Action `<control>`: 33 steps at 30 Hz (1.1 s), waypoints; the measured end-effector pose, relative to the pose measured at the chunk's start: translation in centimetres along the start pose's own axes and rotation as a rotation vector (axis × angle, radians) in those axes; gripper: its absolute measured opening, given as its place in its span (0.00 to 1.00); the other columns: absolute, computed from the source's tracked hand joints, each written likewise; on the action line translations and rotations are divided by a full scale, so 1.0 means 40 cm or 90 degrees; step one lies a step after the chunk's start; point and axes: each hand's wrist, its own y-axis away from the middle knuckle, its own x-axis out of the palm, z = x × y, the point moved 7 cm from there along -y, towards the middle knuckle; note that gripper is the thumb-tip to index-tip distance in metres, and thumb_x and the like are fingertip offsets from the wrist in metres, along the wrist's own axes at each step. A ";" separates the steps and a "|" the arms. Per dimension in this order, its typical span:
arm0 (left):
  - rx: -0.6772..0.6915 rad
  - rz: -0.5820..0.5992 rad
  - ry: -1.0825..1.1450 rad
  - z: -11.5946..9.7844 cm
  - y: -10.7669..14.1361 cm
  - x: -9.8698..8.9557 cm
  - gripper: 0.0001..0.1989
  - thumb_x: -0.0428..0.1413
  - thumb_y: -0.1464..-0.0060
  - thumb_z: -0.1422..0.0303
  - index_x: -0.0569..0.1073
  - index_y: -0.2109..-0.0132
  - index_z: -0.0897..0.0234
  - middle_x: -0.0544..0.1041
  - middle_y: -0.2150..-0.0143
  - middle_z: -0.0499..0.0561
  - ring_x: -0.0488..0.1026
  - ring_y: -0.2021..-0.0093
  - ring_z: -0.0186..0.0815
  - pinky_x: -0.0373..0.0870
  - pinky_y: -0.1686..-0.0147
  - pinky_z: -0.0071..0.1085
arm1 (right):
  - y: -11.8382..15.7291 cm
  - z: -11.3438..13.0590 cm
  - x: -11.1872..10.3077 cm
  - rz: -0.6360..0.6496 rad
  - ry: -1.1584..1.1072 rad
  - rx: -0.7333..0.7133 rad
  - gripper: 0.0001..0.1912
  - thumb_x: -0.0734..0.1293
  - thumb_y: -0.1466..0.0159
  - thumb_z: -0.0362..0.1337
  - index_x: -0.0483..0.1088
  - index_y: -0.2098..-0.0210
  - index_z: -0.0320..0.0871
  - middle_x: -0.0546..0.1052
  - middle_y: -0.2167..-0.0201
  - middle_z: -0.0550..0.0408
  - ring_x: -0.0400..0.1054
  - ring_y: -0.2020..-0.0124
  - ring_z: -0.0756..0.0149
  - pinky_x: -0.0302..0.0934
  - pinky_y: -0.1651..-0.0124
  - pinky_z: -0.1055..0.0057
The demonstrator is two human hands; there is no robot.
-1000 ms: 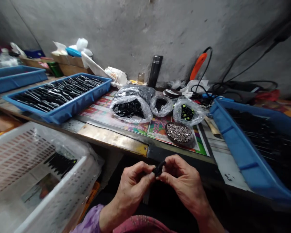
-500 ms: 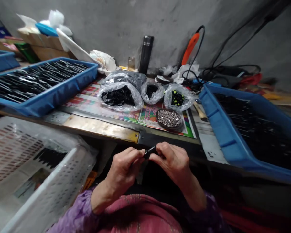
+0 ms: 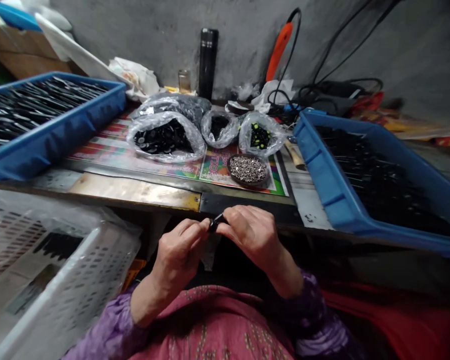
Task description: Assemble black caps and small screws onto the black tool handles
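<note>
A small black part (image 3: 214,223) spans the gap between my two hands, just off the table's front edge. My left hand (image 3: 182,250) is closed, pinching its left end between thumb and fingertips. On the other end my right hand (image 3: 251,237) is closed too, thumb below and fingers curled over. Most of the part is covered by fingers, so its exact kind cannot be made out. Beyond the hands a round dish of small silver metal pieces (image 3: 248,169) rests on a printed sheet. Behind it stand open plastic bags, one of black discs (image 3: 163,137), one of black and yellow-green bits (image 3: 260,136).
Blue trays of black parts flank me, the left tray (image 3: 78,117) and the right tray (image 3: 330,182). A white perforated basket (image 3: 71,285) stands low at left. Against the wall are a black cylinder (image 3: 207,65) and an orange-handled corded tool (image 3: 279,50).
The view has shifted, so the bench and trays appear higher and further left. Both hands still grip the black part, which now shows at a slightly different angle.
</note>
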 end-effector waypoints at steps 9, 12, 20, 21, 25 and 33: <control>-0.233 -0.061 0.198 0.051 0.016 0.009 0.04 0.60 0.46 0.73 0.79 0.62 0.63 0.79 0.69 0.48 0.71 0.74 0.29 0.66 0.74 0.22 | 0.016 -0.020 0.014 -0.016 -0.116 0.059 0.07 0.62 0.29 0.34 0.64 0.65 0.42 0.70 0.76 0.57 0.66 0.76 0.67 0.59 0.70 0.71; -0.297 -0.095 0.298 0.062 0.028 0.020 0.04 0.62 0.47 0.70 0.80 0.63 0.62 0.76 0.72 0.47 0.64 0.79 0.25 0.60 0.80 0.20 | 0.026 -0.008 0.021 -0.012 -0.127 0.069 0.04 0.61 0.30 0.31 0.64 0.63 0.42 0.73 0.73 0.55 0.69 0.72 0.66 0.62 0.68 0.70; -0.405 -0.114 0.489 0.073 0.042 0.050 0.07 0.64 0.47 0.63 0.81 0.64 0.62 0.65 0.80 0.42 0.54 0.82 0.22 0.50 0.85 0.18 | 0.043 0.026 0.018 -0.104 -0.110 0.106 0.05 0.60 0.28 0.33 0.65 0.54 0.39 0.78 0.66 0.50 0.75 0.66 0.66 0.68 0.61 0.74; -0.412 -0.115 0.497 0.073 0.043 0.052 0.08 0.64 0.47 0.63 0.81 0.64 0.62 0.65 0.80 0.42 0.54 0.83 0.22 0.50 0.85 0.18 | 0.044 0.026 0.021 -0.101 -0.120 0.112 0.06 0.59 0.28 0.34 0.65 0.54 0.39 0.77 0.66 0.51 0.75 0.67 0.66 0.68 0.62 0.74; -0.413 -0.119 0.524 0.072 0.045 0.055 0.09 0.64 0.48 0.62 0.80 0.64 0.64 0.62 0.81 0.41 0.54 0.83 0.21 0.50 0.85 0.18 | 0.044 0.020 0.027 -0.092 -0.151 0.132 0.08 0.59 0.27 0.38 0.66 0.58 0.40 0.74 0.71 0.55 0.72 0.72 0.68 0.65 0.69 0.74; -0.442 -0.125 0.559 0.063 0.043 0.058 0.14 0.66 0.52 0.59 0.78 0.66 0.67 0.63 0.81 0.41 0.54 0.83 0.21 0.51 0.84 0.18 | 0.044 0.025 0.036 -0.100 -0.154 0.143 0.09 0.58 0.27 0.36 0.65 0.62 0.39 0.71 0.74 0.55 0.69 0.74 0.67 0.62 0.71 0.72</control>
